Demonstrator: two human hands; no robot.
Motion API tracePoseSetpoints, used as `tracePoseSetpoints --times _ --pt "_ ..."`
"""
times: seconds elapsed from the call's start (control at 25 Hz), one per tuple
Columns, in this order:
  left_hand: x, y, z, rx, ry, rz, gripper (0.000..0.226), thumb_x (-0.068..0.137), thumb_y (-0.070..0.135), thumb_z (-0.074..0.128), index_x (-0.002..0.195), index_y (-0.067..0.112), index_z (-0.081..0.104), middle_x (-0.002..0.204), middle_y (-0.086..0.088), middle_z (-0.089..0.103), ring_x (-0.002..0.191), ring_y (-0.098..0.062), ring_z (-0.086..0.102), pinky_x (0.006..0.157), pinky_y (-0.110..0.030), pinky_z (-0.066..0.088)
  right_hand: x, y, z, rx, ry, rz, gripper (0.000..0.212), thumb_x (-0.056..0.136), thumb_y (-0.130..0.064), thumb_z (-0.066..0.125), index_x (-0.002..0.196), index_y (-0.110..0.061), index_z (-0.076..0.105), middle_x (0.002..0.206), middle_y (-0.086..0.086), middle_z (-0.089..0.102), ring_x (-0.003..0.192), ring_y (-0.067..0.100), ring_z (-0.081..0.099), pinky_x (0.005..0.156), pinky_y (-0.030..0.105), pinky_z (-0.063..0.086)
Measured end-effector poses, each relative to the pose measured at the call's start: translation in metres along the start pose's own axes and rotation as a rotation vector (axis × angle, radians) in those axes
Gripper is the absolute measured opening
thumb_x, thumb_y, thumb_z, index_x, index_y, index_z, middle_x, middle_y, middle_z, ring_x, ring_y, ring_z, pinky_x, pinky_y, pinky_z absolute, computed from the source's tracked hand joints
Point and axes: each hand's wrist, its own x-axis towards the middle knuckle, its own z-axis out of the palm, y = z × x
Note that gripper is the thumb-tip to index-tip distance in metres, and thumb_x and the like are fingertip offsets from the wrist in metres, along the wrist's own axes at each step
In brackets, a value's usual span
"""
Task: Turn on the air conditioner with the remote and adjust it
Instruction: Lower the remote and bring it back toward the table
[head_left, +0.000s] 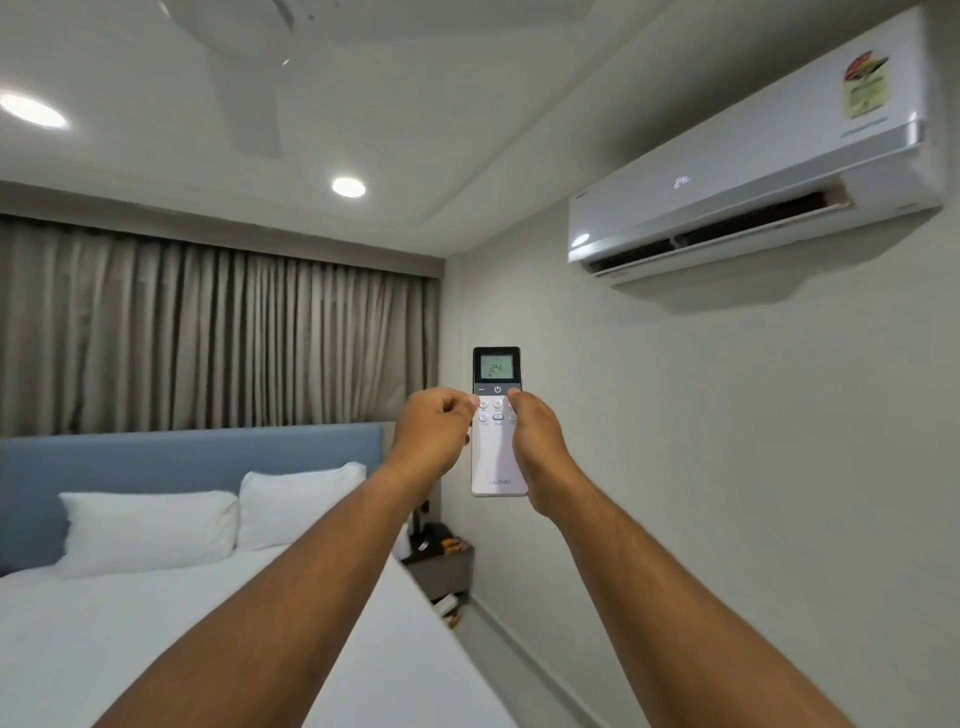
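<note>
I hold a white remote (497, 457) upright at arm's length, its dark top screen reading 24. My left hand (434, 431) grips its left edge, the thumb resting on the upper-left buttons. My right hand (537, 447) wraps the right edge, with its thumb on the upper-right buttons. The white air conditioner (753, 171) hangs high on the right wall. Its lower flap stands open and a faint lit number shows on its front panel.
A bed (130, 623) with white sheets, two pillows and a blue headboard (182, 457) fills the lower left. Grey curtains (208, 332) cover the far wall. A small cluttered bedside table (441, 566) stands in the corner. A ceiling fan (244, 78) hangs overhead.
</note>
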Motion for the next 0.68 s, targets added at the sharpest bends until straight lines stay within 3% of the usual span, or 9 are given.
tracePoseSetpoints --times 0.2,0.36,0.56,0.68 --pt "-0.042 -0.07 -0.052 -0.039 0.115 -0.317 0.019 0.095 0.028 0.056 0.087 0.016 0.068 0.079 0.004 0.073 0.065 -0.012 0.063 0.053 -0.024 0.044 -0.024 0.073 0.063 0.013 -0.187 0.229 0.032 0.097 -0.032 0.033 0.083 -0.02 0.059 0.073 0.004 0.068 0.061 0.02 0.059 0.059 0.027 0.044" --pt "-0.103 -0.149 -0.079 -0.049 0.139 -0.556 0.02 0.095 0.026 0.051 0.093 0.017 0.068 0.09 -0.001 0.076 0.074 -0.019 0.069 0.06 -0.032 0.054 -0.061 0.161 0.095 -0.04 -0.267 0.398 0.028 0.093 -0.025 0.035 0.081 -0.019 0.059 0.07 0.001 0.072 0.06 0.018 0.063 0.058 0.027 0.042" --pt "-0.233 -0.273 -0.101 -0.027 0.202 -0.919 0.018 0.095 0.023 0.051 0.089 0.018 0.067 0.088 -0.003 0.075 0.071 -0.019 0.071 0.056 -0.03 0.057 -0.156 0.315 0.117 -0.186 -0.424 0.649 0.034 0.088 -0.012 0.038 0.105 -0.004 0.067 0.1 0.014 0.075 0.079 0.026 0.065 0.071 0.036 0.05" --pt "-0.32 -0.34 -0.102 -0.046 0.244 -1.123 0.019 0.096 0.02 0.05 0.089 0.014 0.067 0.084 -0.007 0.074 0.066 -0.018 0.072 0.052 -0.029 0.058 -0.227 0.4 0.115 -0.258 -0.415 0.754 0.025 0.092 -0.008 0.047 0.101 -0.007 0.071 0.101 0.012 0.077 0.088 0.027 0.071 0.076 0.039 0.055"
